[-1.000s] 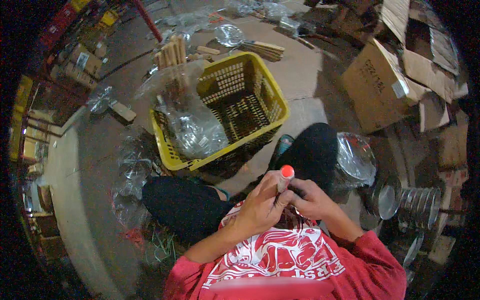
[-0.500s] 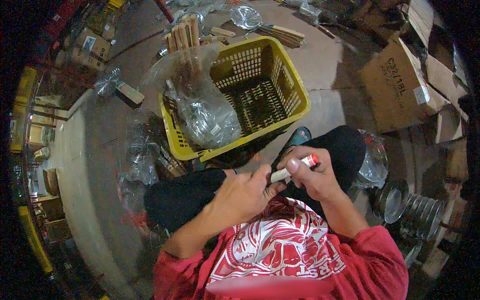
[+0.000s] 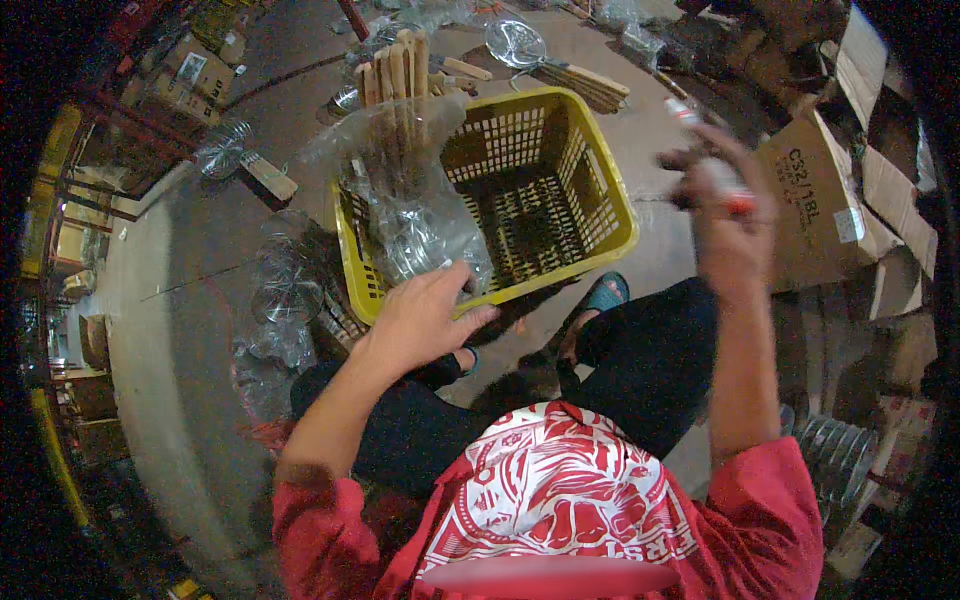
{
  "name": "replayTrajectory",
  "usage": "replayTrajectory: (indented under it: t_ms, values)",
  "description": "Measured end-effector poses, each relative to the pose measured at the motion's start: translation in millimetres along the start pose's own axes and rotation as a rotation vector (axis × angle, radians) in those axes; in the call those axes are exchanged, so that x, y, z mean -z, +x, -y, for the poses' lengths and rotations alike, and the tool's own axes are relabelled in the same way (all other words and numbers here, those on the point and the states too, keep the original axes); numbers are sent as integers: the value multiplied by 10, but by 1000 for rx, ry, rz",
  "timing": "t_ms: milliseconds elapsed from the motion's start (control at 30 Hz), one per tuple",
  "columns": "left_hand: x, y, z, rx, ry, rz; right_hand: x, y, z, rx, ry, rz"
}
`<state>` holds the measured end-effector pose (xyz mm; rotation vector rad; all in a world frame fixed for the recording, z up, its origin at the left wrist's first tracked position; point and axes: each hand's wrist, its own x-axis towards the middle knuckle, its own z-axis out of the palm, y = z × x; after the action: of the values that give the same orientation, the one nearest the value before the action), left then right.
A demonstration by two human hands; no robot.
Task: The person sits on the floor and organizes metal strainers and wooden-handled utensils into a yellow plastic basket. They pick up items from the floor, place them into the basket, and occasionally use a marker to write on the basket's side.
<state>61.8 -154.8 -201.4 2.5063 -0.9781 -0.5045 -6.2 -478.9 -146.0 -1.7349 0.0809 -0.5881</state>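
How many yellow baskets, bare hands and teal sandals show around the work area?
Yellow basket: 1
Bare hands: 2, left hand and right hand
Teal sandals: 2, one barely showing
Total: 5

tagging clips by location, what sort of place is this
Probably a warehouse or packing area: a large cardboard box, wooden-handled utensils grouped on the floor, and a yellow plastic basket with a clear bag in it.

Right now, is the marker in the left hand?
No, the right hand holds the marker, while the left hand is at the near rim of the yellow basket.
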Motion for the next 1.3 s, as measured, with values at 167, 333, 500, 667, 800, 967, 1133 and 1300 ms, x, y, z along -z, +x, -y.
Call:
replayTrajectory:
  t_ms: [167,333,500,667,800,967,1133,1300]
  values:
    - [-302,188,369,-45,321,187,-871,-21,-866,-87,-668,595]
    - [-730,228,843,0,439,446,-1006,-414,-1445,88,-1031,1103]
    - [-998,336,1084,169,360,594,-1054,-570,-1700,63,-969,999]
    - [-897,305,1223,132,343,535,-1079,-527,-1604,114,-911,909]
    - [-738,200,1450,81,398,420,-1231,-633,-1549,131,-877,871]
    - [-666,-56,1601,245,505,161,-1567,-908,-1563,236,-825,776]
    - [-595,-150,1825,405,682,66,-1932,-1051,-1610,123,-629,722]
    - [-647,-208,2109,483,656,55,-1957,-1066,-1542,-16,-608,966]
